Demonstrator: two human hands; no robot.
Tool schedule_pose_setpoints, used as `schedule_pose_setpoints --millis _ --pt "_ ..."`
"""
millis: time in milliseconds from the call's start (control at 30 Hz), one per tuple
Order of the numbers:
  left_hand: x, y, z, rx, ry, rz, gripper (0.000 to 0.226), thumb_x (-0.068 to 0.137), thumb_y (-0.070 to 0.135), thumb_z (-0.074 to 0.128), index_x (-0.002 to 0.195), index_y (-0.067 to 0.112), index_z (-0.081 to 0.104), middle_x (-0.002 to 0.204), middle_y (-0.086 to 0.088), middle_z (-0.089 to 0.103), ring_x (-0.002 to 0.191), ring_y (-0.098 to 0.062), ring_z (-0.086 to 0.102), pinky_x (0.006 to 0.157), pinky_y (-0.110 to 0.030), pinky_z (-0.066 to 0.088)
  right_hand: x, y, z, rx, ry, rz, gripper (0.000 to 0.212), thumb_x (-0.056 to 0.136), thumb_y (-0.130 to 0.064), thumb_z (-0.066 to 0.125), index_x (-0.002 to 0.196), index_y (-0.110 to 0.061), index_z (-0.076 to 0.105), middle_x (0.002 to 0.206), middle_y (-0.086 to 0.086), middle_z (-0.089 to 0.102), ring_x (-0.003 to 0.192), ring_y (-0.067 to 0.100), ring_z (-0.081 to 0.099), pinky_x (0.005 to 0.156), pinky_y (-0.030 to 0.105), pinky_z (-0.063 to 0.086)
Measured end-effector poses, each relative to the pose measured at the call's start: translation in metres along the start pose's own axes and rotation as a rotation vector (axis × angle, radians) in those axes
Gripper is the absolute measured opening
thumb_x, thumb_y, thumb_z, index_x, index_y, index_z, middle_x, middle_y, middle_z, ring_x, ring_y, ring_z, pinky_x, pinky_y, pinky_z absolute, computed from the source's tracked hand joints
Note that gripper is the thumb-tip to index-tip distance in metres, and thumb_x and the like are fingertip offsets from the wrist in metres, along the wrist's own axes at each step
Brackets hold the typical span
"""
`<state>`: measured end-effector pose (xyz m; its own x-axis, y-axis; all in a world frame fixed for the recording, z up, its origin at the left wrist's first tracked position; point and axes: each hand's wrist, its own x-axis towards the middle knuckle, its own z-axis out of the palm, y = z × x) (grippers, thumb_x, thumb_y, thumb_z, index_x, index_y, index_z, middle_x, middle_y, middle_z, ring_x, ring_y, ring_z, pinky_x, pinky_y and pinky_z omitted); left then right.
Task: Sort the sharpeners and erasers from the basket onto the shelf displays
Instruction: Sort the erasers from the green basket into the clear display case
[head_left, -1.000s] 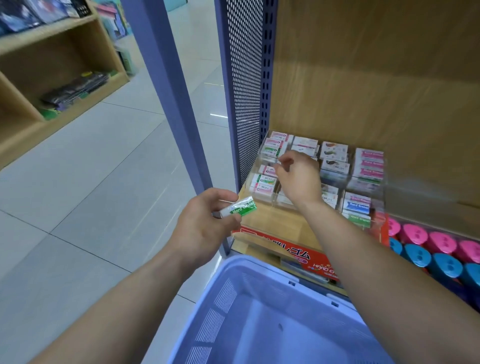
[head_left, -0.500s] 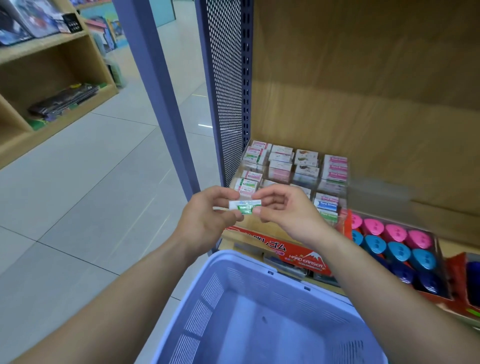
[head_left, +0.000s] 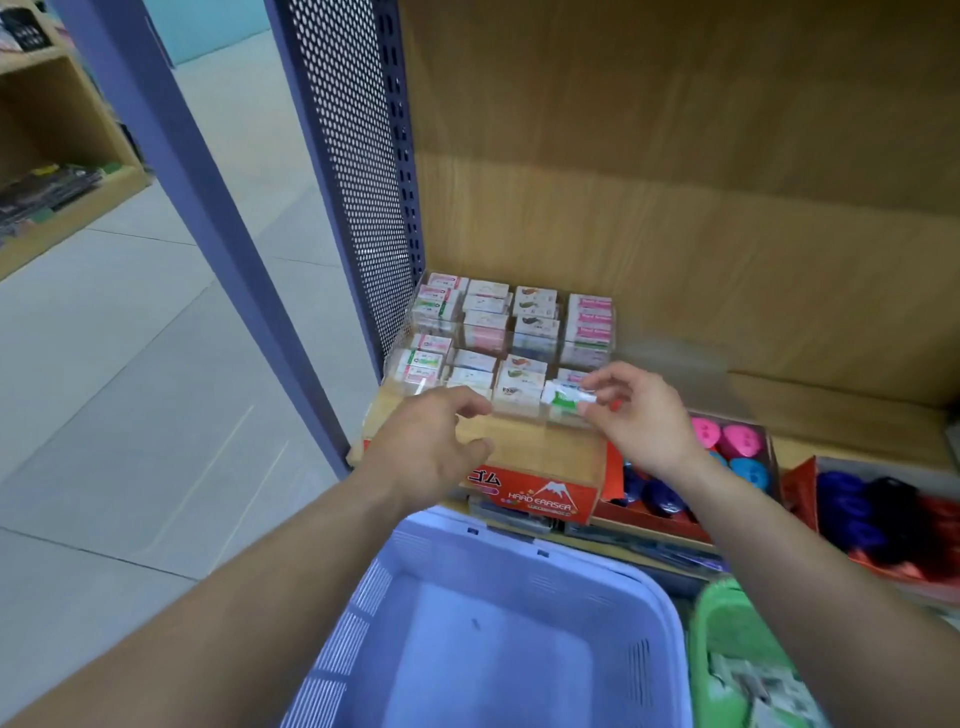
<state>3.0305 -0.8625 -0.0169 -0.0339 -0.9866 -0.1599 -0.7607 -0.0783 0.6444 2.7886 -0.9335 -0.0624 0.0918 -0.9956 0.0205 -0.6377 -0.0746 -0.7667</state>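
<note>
My right hand (head_left: 641, 418) pinches a small green-and-white eraser (head_left: 566, 397) by its right end, just over the front right compartment of the clear eraser display (head_left: 511, 332). That display holds several rows of boxed erasers on the wooden shelf. My left hand (head_left: 434, 449) hovers to the left of the eraser, fingers loosely curled with nothing in them, above the red "Hard Eraser" box (head_left: 540, 496). The lavender basket (head_left: 395, 587) sits below my arms and its visible bottom is bare.
Pink and blue sharpeners (head_left: 730, 441) fill a red tray right of the display; another red tray (head_left: 883, 514) holds dark blue ones. A green basket (head_left: 727, 629) stands at the lower right. A perforated purple panel (head_left: 353, 156) bounds the shelf's left side.
The eraser passed from my left hand to my right hand. My right hand carried it rightward to the display's front right compartment, and my left hand let go.
</note>
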Motion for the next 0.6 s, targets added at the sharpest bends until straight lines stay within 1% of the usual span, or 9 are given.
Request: schedule_pose_setpoints --millis 33,67,100,200,267,367,467,533,600 --pt "0.003 0.003 0.002 0.044 0.002 0.013 0.039 0.091 0.030 0.071 0.129 0.029 0.063 0.128 0.008 0.062 0.121 -0.012 0.055 0.100 -0.026 0.044 0.010 0.005 -0.004 -0.063 0.037 -0.012 0.016 0.086 -0.019 0.076 0.092 -0.032 0.068 0.082 -0.008 0.069 0.080 0.007 0.066 0.065 0.012 0.044" --pt "0.006 0.005 0.005 0.072 -0.001 0.023 0.042 0.091 0.032 0.071 0.132 0.029 0.060 0.133 0.006 0.060 0.124 -0.013 0.054 0.103 -0.028 0.043 0.020 0.009 -0.006 -0.122 0.055 -0.021 0.014 0.088 -0.020 0.074 0.095 -0.030 0.069 0.083 -0.010 0.069 0.082 0.009 0.067 0.067 0.015 0.046" --pt "0.008 0.008 0.007 0.090 -0.007 0.027 0.045 0.091 0.032 0.070 0.135 0.030 0.058 0.136 0.005 0.058 0.126 -0.014 0.052 0.105 -0.029 0.042 0.030 0.012 -0.006 -0.178 0.054 -0.030 0.014 0.090 -0.023 0.072 0.102 -0.028 0.070 0.087 -0.011 0.069 0.085 0.011 0.067 0.072 0.022 0.049" --pt "0.018 0.012 0.013 0.125 -0.013 0.026 0.048 0.092 0.035 0.069 0.138 0.032 0.055 0.142 0.006 0.054 0.129 -0.013 0.050 0.108 -0.034 0.043 0.054 0.021 0.003 -0.309 0.010 -0.024 0.023 0.095 -0.029 0.065 0.118 -0.028 0.068 0.105 -0.009 0.071 0.096 0.016 0.067 0.082 0.035 0.056" --pt "0.023 0.013 0.016 0.129 -0.010 0.027 0.047 0.092 0.035 0.069 0.137 0.033 0.055 0.142 0.008 0.054 0.128 -0.012 0.050 0.107 -0.031 0.042 0.064 0.024 0.010 -0.361 0.014 -0.008 0.024 0.097 -0.030 0.061 0.120 -0.030 0.067 0.110 -0.008 0.071 0.100 0.018 0.066 0.086 0.038 0.056" --pt "0.030 0.014 0.021 0.131 -0.013 0.024 0.045 0.093 0.035 0.069 0.136 0.033 0.056 0.140 0.008 0.054 0.126 -0.011 0.051 0.102 -0.025 0.040 0.076 0.030 0.019 -0.478 0.016 -0.017 0.022 0.100 -0.032 0.053 0.117 -0.030 0.067 0.110 0.000 0.070 0.099 0.025 0.065 0.083 0.037 0.056" --pt "0.033 0.014 0.023 0.115 -0.030 0.009 0.043 0.093 0.034 0.068 0.135 0.033 0.057 0.137 0.008 0.055 0.125 -0.011 0.052 0.101 -0.025 0.041 0.080 0.033 0.025 -0.602 0.034 -0.041 0.023 0.101 -0.031 0.047 0.112 -0.026 0.066 0.105 0.009 0.067 0.092 0.032 0.064 0.075 0.037 0.056" --pt "0.034 0.015 0.024 0.106 -0.042 0.006 0.042 0.094 0.034 0.068 0.134 0.033 0.058 0.135 0.008 0.056 0.124 -0.012 0.052 0.101 -0.026 0.042 0.076 0.031 0.025 -0.614 0.111 -0.077 0.020 0.098 -0.027 0.051 0.112 -0.021 0.066 0.101 0.009 0.067 0.089 0.035 0.065 0.073 0.038 0.057" --pt "0.033 0.017 0.026 0.080 -0.052 0.002 0.040 0.093 0.034 0.069 0.133 0.032 0.059 0.131 0.010 0.057 0.121 -0.012 0.054 0.100 -0.028 0.046 0.065 0.027 0.019 -0.539 0.197 -0.103 0.022 0.096 -0.023 0.056 0.114 -0.018 0.067 0.101 0.009 0.068 0.089 0.034 0.066 0.072 0.038 0.055"
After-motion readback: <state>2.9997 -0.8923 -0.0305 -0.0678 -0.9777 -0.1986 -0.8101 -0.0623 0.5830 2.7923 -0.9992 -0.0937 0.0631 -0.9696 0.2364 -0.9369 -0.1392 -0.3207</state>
